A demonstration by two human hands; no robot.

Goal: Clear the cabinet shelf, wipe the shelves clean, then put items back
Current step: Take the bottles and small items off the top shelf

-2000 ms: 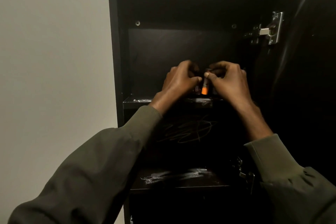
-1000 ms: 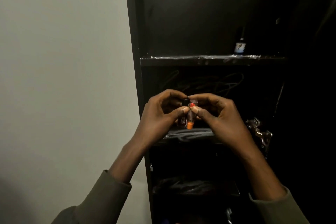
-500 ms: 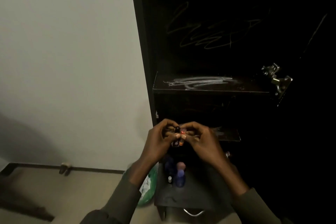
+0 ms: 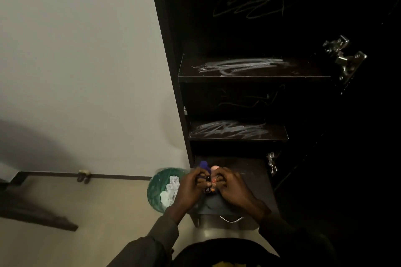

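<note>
Both hands meet low at the cabinet's [image 4: 171, 54] foot — the left hand [image 4: 188, 188] and right hand [image 4: 233, 188] each in a pinching grip on a cluster of small bottles [image 4: 208, 186] held over the bottom shelf [image 4: 256, 180]. A green bin [image 4: 158, 188] crowds the left edge; two smeared shelves [image 4: 256, 76] above lie bare.

Both arms wear long, dark olive-green sleeves of plain, matte fabric. The left sleeve [image 4: 149, 245] ends in a close cuff at the wrist; the right sleeve [image 4: 288, 234] lies in shadow. The left hand [image 4: 191, 191] and right hand [image 4: 234, 191] are bare, ungloved.
</note>
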